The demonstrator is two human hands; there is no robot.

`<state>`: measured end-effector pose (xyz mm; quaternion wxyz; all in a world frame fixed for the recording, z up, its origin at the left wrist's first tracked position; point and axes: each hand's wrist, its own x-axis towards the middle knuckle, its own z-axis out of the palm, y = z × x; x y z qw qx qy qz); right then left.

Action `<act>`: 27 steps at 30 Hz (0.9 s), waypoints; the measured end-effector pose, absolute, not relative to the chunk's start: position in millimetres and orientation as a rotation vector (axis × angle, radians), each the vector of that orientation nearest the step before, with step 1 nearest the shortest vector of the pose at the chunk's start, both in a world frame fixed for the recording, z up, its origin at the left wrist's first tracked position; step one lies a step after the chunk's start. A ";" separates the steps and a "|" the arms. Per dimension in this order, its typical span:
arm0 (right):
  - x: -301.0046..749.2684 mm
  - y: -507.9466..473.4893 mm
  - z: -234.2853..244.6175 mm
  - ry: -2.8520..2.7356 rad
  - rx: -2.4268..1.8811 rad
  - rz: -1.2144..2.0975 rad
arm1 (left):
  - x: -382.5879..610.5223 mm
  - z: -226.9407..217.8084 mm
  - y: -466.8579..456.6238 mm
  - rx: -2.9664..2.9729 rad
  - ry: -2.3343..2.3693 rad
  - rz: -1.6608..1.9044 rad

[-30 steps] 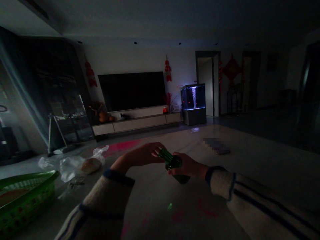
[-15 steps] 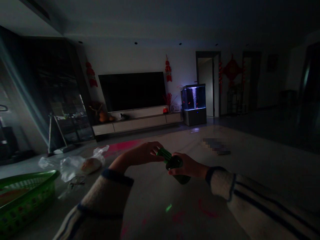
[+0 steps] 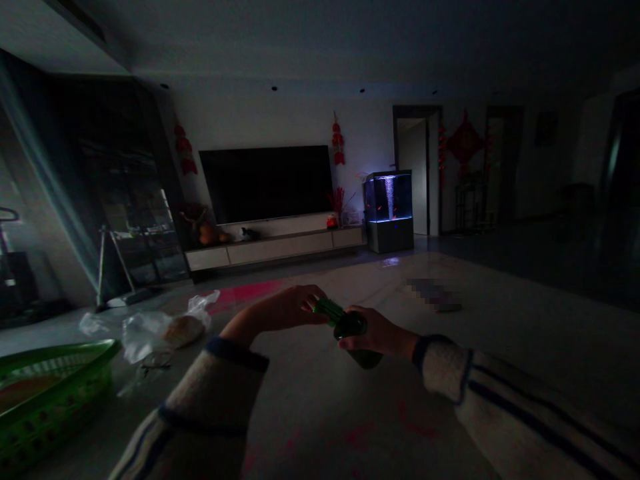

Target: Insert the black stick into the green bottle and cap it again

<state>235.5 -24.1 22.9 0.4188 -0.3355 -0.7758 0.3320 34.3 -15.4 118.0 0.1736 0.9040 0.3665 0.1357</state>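
Observation:
A dark green glass-like bottle (image 3: 365, 358) is held tilted over the pale table, its ribbed neck pointing up and left. Around its body wrap the fingers of my right hand (image 3: 381, 331), closed. At the neck end, my left hand (image 3: 295, 305) has its fingers bent over the ribbed green top (image 3: 329, 309) and touching it. The dim light hides exactly how those fingertips grip, and whether the ribbed part is a separate cap cannot be made out.
On the left are a green plastic basket (image 3: 95, 357), a clear plastic bag (image 3: 145, 333) and a round bread-like item (image 3: 184, 330). A pixelated flat object (image 3: 434, 295) lies on the table (image 3: 505, 320) to the right. Beyond stand a TV cabinet (image 3: 280, 247) and lit fish tank (image 3: 389, 197).
A small bright green spot on the table below the bottle has vanished. Both hands and the bottle stay nearly in place; the view has shifted very slightly.

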 end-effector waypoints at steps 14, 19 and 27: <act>236.5 -23.6 23.2 -1.894 -0.856 0.865 | 35.6 115.7 -15.0 2.530 1.043 0.351; 235.7 -22.8 21.8 -1.880 -0.882 0.853 | 35.9 114.5 -13.6 2.521 1.040 0.347; 236.1 -21.3 20.5 -1.897 -0.864 0.829 | 35.5 114.1 -13.2 2.538 1.044 0.352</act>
